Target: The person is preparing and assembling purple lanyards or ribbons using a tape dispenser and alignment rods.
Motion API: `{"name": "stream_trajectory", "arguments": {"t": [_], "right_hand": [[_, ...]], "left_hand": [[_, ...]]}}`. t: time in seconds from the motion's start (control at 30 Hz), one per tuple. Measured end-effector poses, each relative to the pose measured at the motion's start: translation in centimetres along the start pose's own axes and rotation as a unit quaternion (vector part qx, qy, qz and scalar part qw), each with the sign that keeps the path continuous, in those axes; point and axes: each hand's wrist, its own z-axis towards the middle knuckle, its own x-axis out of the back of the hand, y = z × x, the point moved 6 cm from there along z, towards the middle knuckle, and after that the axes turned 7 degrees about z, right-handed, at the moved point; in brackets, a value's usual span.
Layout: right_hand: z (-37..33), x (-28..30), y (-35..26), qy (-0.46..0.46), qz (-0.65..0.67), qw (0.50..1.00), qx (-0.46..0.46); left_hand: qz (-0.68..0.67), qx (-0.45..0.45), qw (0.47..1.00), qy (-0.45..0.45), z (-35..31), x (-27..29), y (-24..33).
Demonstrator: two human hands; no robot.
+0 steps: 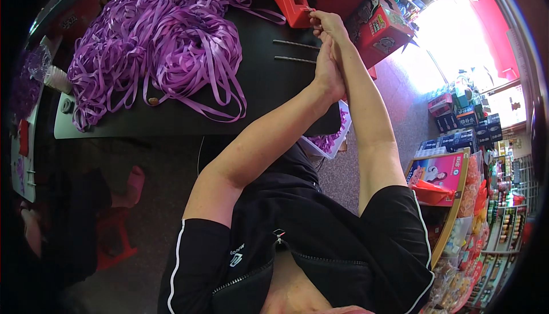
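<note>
My right hand [328, 24] is closed in a pinch at the cutting edge of a red tape dispenser [293, 5], where the tape's end comes off; the strip itself is too small to see clearly. Just below it is my left hand [329, 73], close against my right wrist and partly covered by my right forearm. Its fingers are mostly hidden, and whether they hold anything does not show. Two thin twisted metal rods [294, 59] extend over the black table [263, 94] beside my hands. A large tangled heap of purple ribbon [166, 45] covers the table's left side.
Below the table's right edge is a white bin [330, 149] with purple pieces. A red printed box [382, 28] stands right of the dispenser. Another person sits at the far left near a red stool [116, 237]. Stacked cartons [460, 128] and stocked shelves line the right.
</note>
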Motion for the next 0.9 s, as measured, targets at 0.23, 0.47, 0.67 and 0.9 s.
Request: {"name": "stream_trajectory", "arguments": {"t": [0.23, 0.47, 0.67, 0.9], "right_hand": [[1.0, 0.3, 0.2, -0.012, 0.013, 1.000, 0.002], [0.6, -0.4, 0.2, 0.006, 0.051, 0.999, 0.001], [1.1, 0.5, -0.5, 0.038, -0.083, 0.992, 0.090], [-3.9, 1.4, -1.3, -0.154, -0.020, 0.987, 0.030]], "left_hand": [[0.007, -0.008, 1.000, -0.012, 0.2, 0.0, 0.2], [0.025, -0.008, 1.000, 0.003, 0.4, 0.4, 0.5], [0.030, -0.007, 1.000, -0.003, 0.7, 0.6, 0.1], [0.080, 0.050, 0.995, 0.042, 0.5, 2.1, -0.4]]}}
